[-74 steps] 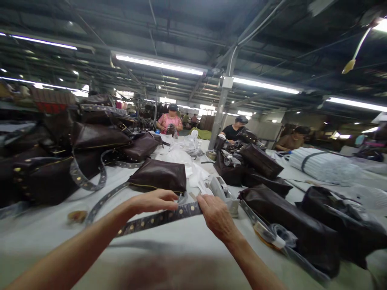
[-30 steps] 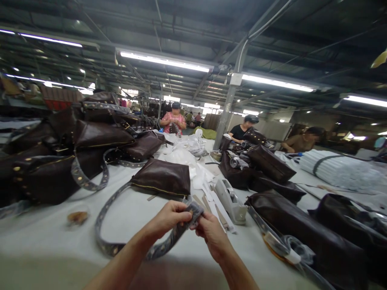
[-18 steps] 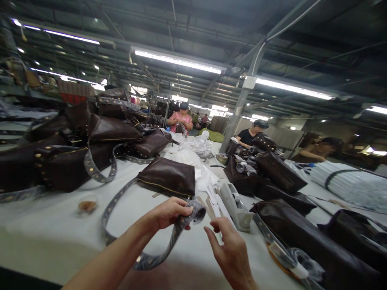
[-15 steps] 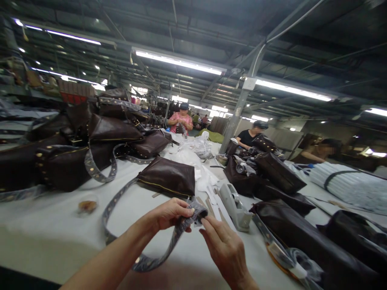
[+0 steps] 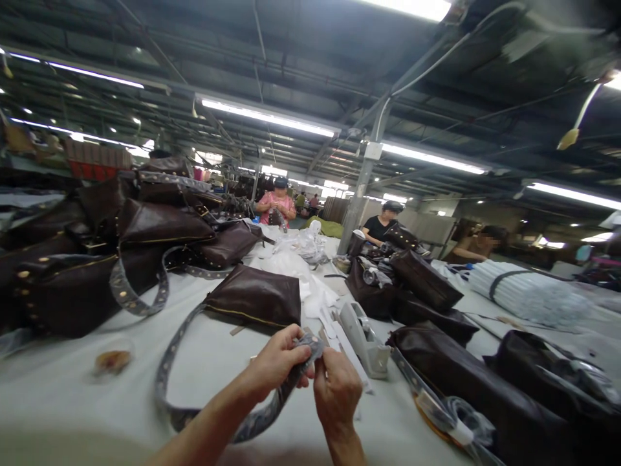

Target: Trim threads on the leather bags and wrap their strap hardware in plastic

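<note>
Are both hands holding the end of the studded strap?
Yes, the left hand and the right hand both pinch the end of the studded strap above the white table.

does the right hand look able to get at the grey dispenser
Probably yes: the dispenser lies just beyond the right hand, nothing blocking, though that hand is pinching the strap end.

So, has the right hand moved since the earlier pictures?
Yes. Against the tape dispenser, the right hand went left, onto the strap end that the left hand holds.
</note>
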A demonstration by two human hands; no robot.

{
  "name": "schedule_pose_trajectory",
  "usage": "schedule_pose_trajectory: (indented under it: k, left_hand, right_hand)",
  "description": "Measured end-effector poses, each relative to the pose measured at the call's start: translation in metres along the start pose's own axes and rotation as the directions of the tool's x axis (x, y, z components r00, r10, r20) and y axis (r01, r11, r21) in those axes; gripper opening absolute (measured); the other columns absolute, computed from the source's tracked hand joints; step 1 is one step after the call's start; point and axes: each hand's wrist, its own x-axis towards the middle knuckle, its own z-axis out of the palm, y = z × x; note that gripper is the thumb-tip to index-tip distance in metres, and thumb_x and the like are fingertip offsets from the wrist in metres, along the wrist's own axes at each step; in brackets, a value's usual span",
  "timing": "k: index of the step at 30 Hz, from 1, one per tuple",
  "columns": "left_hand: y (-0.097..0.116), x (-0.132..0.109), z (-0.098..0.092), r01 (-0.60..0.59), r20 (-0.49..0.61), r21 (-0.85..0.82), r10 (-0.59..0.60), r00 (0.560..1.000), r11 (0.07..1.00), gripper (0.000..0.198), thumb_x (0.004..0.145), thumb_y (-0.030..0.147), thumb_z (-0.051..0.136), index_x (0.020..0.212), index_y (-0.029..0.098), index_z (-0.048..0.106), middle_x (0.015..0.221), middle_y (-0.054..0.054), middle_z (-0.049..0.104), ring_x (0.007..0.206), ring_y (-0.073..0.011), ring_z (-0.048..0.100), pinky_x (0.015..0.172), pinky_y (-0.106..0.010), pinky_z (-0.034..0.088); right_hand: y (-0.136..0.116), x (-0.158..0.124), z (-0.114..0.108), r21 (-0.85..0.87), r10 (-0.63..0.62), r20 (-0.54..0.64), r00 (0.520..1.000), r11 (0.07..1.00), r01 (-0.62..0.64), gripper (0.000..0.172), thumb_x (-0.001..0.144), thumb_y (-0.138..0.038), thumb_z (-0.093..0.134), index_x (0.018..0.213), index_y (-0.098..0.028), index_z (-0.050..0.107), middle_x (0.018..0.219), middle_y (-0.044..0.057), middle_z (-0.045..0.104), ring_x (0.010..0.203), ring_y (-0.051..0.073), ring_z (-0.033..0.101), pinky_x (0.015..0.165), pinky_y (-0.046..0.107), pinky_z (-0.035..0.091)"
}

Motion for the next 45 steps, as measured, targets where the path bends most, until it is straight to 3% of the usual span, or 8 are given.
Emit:
schedule_pose_trajectory:
  k: [3,6,12,26,32,36,39,45]
  left_hand:
    - [-0.002,0.005,0.005,-0.096,-0.007,0.031,0.096,0.995,0.995,0.023,0.077,0.035,0.061,0.082,0.019,0.045,0.058,0.004,0.058,0.047,-0.0088,0.053,0.047,-0.02,0.043]
    - [-0.009,0.007,0.007,-0.188,-0.053,0.14,0.197,0.979,0.972,0.015,0.081,0.029,0.056,0.08,0.02,0.043,0.059,0.005,0.055,0.049,-0.0092,0.053,0.047,-0.019,0.043]
    - [-0.029,-0.002,0.009,-0.171,-0.112,0.152,0.189,0.976,0.973,0.02,0.084,0.025,0.051,0.099,0.021,0.039,0.061,0.004,0.059,0.049,-0.012,0.055,0.045,-0.021,0.044]
    - [-0.033,-0.019,-0.044,-0.477,0.353,0.74,0.33,0.875,0.474,0.012,0.09,0.026,0.05,0.09,0.023,0.062,0.079,-0.004,0.065,0.073,-0.0178,0.056,0.071,-0.026,0.037]
    - [-0.03,-0.025,-0.03,-0.412,0.223,0.741,0.385,0.896,0.53,0.023,0.093,0.03,0.047,0.074,0.02,0.056,0.071,-0.004,0.06,0.067,-0.0163,0.052,0.066,-0.028,0.038]
    - [-0.019,-0.022,-0.029,-0.176,0.034,0.374,0.176,0.984,0.911,0.017,0.086,0.036,0.052,0.078,0.021,0.047,0.061,0.001,0.055,0.051,-0.0126,0.052,0.049,-0.024,0.041]
    - [-0.008,-0.017,-0.033,-0.004,0.052,0.092,0.0,0.999,0.996,0.027,0.077,0.042,0.061,0.082,0.021,0.045,0.055,0.003,0.056,0.042,-0.012,0.051,0.041,-0.023,0.042]
    - [-0.002,-0.016,-0.027,0.041,0.132,0.011,-0.042,0.99,0.999,0.028,0.075,0.037,0.064,0.085,0.018,0.047,0.053,0.002,0.06,0.041,-0.0105,0.053,0.039,-0.019,0.043]
  right_hand:
    - [-0.01,0.0,0.006,0.245,0.415,0.11,0.903,0.869,-0.429,0.03,0.091,-0.035,0.044,0.071,-0.021,0.062,0.06,0.001,0.058,0.058,0.016,0.052,0.056,0.027,0.037]
    - [-0.021,0.002,0.011,0.454,0.668,0.346,0.659,0.495,-0.741,0.027,0.082,-0.044,0.052,0.07,-0.021,0.061,0.05,-0.004,0.047,0.047,0.014,0.044,0.046,0.026,0.036]
    - [-0.028,0.008,0.012,0.629,0.709,0.567,0.419,-0.044,-0.776,0.025,0.065,-0.041,0.069,0.077,-0.02,0.063,0.046,-0.009,0.04,0.039,0.008,0.031,0.035,0.022,0.021]
    - [-0.023,-0.009,-0.015,0.212,0.084,0.973,0.215,-0.695,-0.688,0.036,0.053,-0.016,0.086,0.069,-0.015,0.054,0.049,-0.014,0.036,0.037,-0.003,0.006,0.036,0.014,0.007]
    - [-0.025,0.0,-0.025,0.388,0.376,0.893,0.248,-0.363,-0.847,0.044,0.062,-0.051,0.08,0.068,-0.017,0.053,0.047,-0.012,0.039,0.035,-0.001,0.017,0.034,0.015,0.013]
    - [-0.005,-0.009,-0.033,0.478,0.522,0.578,0.627,0.406,-0.779,0.044,0.08,-0.056,0.062,0.098,-0.016,0.066,0.07,0.003,0.066,0.039,0.007,0.045,0.035,0.021,0.033]
    - [0.007,-0.011,-0.036,0.378,0.191,0.18,0.965,0.892,-0.247,0.024,0.088,-0.033,0.06,0.106,-0.02,0.067,0.096,0.009,0.072,0.068,0.017,0.066,0.06,0.027,0.053]
    - [0.0,0.002,-0.029,0.218,-0.276,0.044,0.96,0.941,0.26,0.021,0.09,-0.011,0.055,0.105,-0.019,0.067,0.085,0.007,0.071,0.078,0.017,0.068,0.071,0.026,0.054]
